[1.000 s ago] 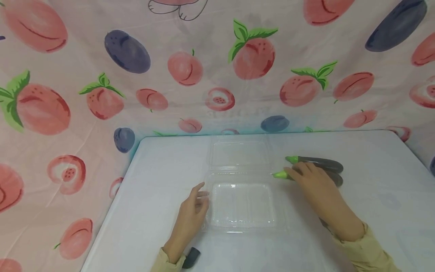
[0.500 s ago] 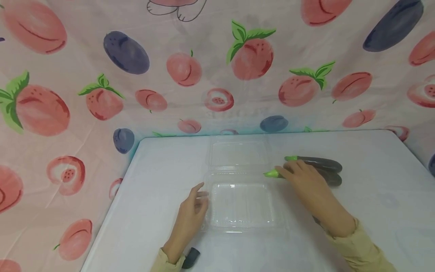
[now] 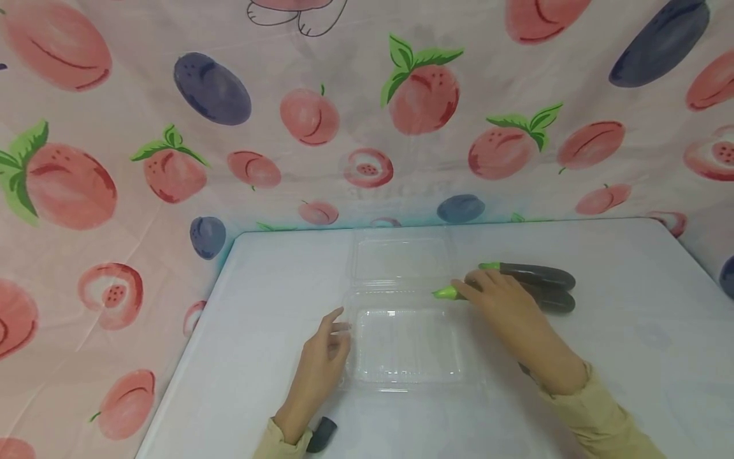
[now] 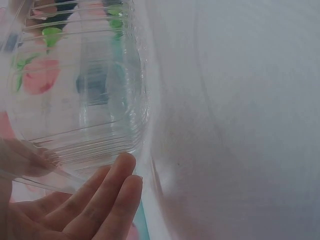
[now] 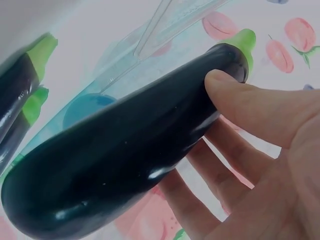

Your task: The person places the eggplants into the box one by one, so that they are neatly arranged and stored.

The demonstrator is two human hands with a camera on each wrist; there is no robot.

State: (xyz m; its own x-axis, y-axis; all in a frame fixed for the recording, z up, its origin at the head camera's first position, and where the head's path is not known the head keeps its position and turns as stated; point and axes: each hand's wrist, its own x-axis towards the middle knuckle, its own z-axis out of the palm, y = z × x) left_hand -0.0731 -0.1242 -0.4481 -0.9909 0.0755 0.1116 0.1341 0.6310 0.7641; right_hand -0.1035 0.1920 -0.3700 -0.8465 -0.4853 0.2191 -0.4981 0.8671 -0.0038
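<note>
A clear plastic clamshell box (image 3: 395,388) lies unfolded on the white table, its lid (image 3: 401,258) at the far side. My left hand (image 3: 321,357) is at the box's left edge. In the left wrist view, its straight fingers (image 4: 100,200) lie along the ridged side wall, with the thumb seen through the plastic. My right hand (image 3: 501,312) holds a dark eggplant (image 5: 125,130) near its green stem end, thumb on one side and fingers on the other. In the head view that eggplant's green stem (image 3: 446,292) points left toward the box's corner, while the hand hides much of its body.
Two more eggplants lie side by side beyond my right hand, the farther eggplant (image 3: 539,275) and the nearer eggplant (image 3: 556,299). A fruit-printed cloth (image 3: 367,115) rises along the back and left of the table (image 3: 258,306).
My right hand has moved left with the eggplant, drawing it out past the other two toward the box. My left hand and the box have stayed put.
</note>
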